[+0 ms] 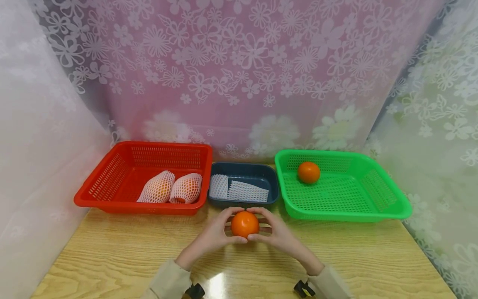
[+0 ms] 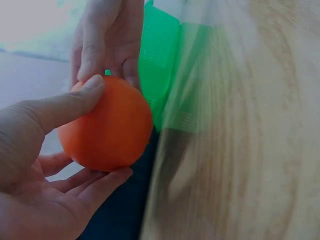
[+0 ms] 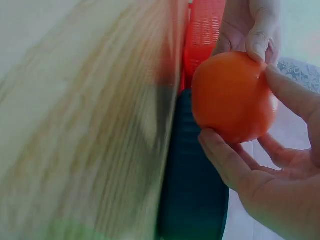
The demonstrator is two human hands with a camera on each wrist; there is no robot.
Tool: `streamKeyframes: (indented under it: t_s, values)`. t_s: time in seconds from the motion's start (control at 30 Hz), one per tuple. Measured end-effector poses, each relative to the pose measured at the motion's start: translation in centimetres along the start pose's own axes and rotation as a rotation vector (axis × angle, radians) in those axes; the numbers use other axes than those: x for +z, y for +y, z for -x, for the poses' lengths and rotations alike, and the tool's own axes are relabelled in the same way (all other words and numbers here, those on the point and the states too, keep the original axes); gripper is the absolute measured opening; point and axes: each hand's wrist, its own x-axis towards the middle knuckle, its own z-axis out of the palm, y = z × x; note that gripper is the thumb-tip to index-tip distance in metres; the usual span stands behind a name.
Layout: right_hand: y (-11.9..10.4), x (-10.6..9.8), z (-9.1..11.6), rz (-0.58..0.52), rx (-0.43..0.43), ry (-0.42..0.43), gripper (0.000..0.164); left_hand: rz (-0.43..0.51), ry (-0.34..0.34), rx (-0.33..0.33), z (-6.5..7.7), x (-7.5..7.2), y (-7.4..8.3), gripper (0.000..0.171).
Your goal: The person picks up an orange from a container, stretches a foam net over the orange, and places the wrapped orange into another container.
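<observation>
Between both hands, in front of the small dark blue tray, is a smooth round orange [image 1: 245, 224]. My left hand [image 1: 218, 230] holds its left side, thumb toward me and fingers curled behind. On the right side my right hand [image 1: 274, 232] grips it the same way, and the two thumbs nearly meet. Both wrist views show the orange [image 2: 107, 125] pinched between thumb and fingers. White foam net sleeves [image 1: 248, 191] lie in the dark blue tray [image 1: 274, 178]. Two orange fruits in foam nets [image 1: 158, 187] lie in the red basket [image 1: 123, 166].
At the right, a green basket [image 1: 347, 199] has one bare orange [image 1: 308, 172] near its back left corner. The red basket is at the left, with the blue tray between them. All stand on a wood-grain table [image 1: 123, 249] before a flowered pink curtain [image 1: 231, 62].
</observation>
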Motion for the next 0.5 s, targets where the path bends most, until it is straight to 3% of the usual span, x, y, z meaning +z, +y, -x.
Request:
streamKeyframes:
  t_s: [0.5]
  values:
    - [0.15, 0.33, 0.43, 0.057, 0.036, -0.047, 0.061, -0.077, -0.095, -0.032, 0.17, 0.33, -0.89, 0.073]
